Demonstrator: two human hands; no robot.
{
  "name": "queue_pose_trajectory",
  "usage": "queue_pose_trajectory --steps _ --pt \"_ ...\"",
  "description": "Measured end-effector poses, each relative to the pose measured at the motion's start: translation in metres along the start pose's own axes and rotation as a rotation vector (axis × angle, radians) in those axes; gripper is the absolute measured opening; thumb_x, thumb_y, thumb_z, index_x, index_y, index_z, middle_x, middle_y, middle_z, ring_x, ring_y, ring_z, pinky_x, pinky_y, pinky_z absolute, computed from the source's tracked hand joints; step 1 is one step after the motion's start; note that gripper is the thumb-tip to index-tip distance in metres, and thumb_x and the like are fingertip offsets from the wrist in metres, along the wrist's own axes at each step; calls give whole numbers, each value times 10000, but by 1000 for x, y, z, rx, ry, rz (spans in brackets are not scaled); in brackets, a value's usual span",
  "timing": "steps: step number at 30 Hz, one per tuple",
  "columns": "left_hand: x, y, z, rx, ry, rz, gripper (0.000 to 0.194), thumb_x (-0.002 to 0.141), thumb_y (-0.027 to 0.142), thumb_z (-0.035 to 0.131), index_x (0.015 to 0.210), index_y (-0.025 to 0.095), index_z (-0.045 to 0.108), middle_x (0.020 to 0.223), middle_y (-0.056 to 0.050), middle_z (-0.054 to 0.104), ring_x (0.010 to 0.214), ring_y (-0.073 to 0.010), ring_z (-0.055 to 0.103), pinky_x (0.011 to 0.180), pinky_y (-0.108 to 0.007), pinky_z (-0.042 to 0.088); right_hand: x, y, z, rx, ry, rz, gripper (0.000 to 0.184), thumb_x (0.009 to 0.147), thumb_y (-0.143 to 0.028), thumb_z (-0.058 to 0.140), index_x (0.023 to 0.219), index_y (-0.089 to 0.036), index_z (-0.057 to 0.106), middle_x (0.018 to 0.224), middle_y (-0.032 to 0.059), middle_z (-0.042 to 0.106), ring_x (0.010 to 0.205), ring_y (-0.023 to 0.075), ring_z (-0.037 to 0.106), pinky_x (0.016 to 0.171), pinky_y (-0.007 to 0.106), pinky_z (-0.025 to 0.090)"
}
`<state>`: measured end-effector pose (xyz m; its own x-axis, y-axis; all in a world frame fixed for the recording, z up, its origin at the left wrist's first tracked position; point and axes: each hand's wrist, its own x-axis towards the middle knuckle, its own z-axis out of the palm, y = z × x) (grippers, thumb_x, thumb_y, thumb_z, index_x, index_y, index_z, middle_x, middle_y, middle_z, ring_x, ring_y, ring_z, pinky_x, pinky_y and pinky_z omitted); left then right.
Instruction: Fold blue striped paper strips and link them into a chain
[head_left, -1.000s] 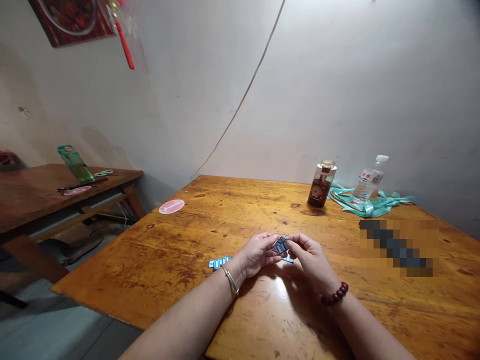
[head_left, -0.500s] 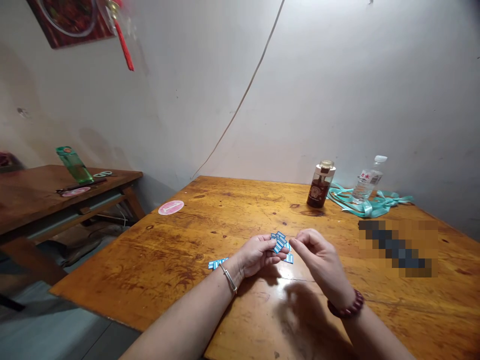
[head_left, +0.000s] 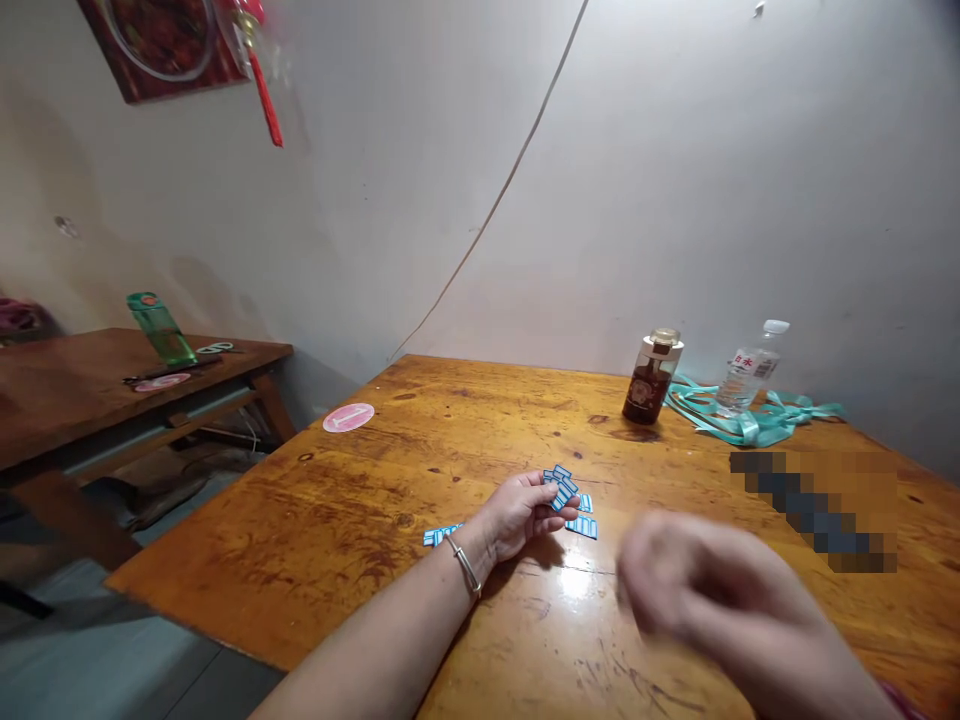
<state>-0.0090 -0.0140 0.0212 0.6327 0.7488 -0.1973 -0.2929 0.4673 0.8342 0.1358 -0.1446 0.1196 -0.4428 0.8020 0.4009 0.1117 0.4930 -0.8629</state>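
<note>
Head view: left grip (head_left: pixel 517 515) closed on blue strips (head_left: pixel 561 488), right grip (head_left: pixel 720 590) blurred, unclear.

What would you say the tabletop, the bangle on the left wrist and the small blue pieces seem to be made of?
The tabletop looks like varnished wood: grain and knots show under a glossy sheen. The bangle looks like polished silver-toned metal, judging by its thin, shiny band. The small blue pieces in the left hand could be printed card or plastic; they are too small to tell.
</note>
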Motion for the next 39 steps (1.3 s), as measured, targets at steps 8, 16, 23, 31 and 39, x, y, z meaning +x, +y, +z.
queue_pose_trajectory --steps 8,16,23,31,39 --pt "0 -7 4 25 24 83 232 634 179 627 848 127 556 833 -55 580 698 -92 565 637 -184 452 33 130 5 49 548 472 299 639 -458 570 677 -173 488 573 -21 520 466 94 456 408 205 353" --pt "-2 -7 6 30 22 19 224 663 244 611 848 127 562 790 -50 580 661 -84 558 574 -166 451 24 123 -1 71 581 464 272 642 -405 583 587 -144 529 512 -12 498 471 85 423 447 207 337" --pt "0 -5 3 32 -4 25 230 695 277 580 852 108 578 805 -66 587 644 -76 559 565 -149 456 22 121 -4 35 506 389 250 711 -378 519 614 -148 528 523 -15 488 495 92 428 477 214 343" --pt "0 -4 6 69 89 61 213 652 214 623 832 110 574 826 -66 593 631 -78 574 558 -141 458 23 131 -5 139 485 411 212 709 -350 509 738 -148 568 638 11 560 548 106 472 521 228 385" --pt "3 -4 4 52 158 78 207 651 219 622 825 121 571 802 -59 591 660 -91 577 550 -144 459 21 119 -5 79 535 386 192 694 -340 524 760 -163 554 575 -22 510 478 86 446 461 208 365"
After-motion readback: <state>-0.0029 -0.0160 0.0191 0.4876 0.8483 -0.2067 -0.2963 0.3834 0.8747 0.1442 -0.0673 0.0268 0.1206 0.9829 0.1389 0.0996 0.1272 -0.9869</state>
